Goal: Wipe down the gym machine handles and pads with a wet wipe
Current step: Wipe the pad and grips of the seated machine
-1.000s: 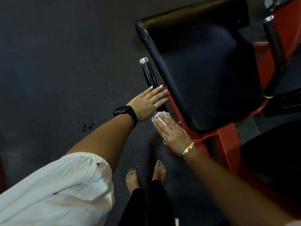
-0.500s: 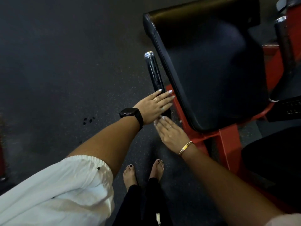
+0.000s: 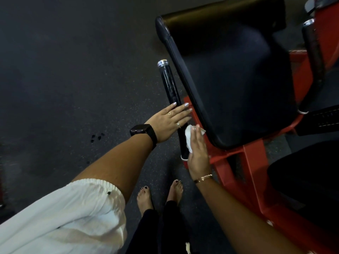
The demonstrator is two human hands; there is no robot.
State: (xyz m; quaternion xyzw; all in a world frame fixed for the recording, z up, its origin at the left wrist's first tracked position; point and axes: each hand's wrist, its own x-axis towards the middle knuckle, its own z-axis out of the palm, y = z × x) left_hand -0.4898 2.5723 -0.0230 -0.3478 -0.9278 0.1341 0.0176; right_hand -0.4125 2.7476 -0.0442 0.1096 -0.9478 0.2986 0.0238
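A black handle (image 3: 168,83) with a chrome end cap runs beside the large black pad (image 3: 236,85) of a red gym machine. My left hand (image 3: 170,120), fingers straight, rests flat across the middle of that handle. Just below it, my right hand (image 3: 197,153) holds a white wet wipe (image 3: 189,138) against the lower part of the handle, with its fingers wrapped over the wipe. The handle's base ring shows beside my right palm.
The red frame (image 3: 251,162) extends below and right of the pad. A second black handle (image 3: 313,57) stands at the far right. My bare feet (image 3: 161,195) stand on dark speckled rubber floor (image 3: 64,79) to the left.
My right hand has slid down the handle and turned, so the white wipe shows again under its fingers. My left hand has stayed on the handle.
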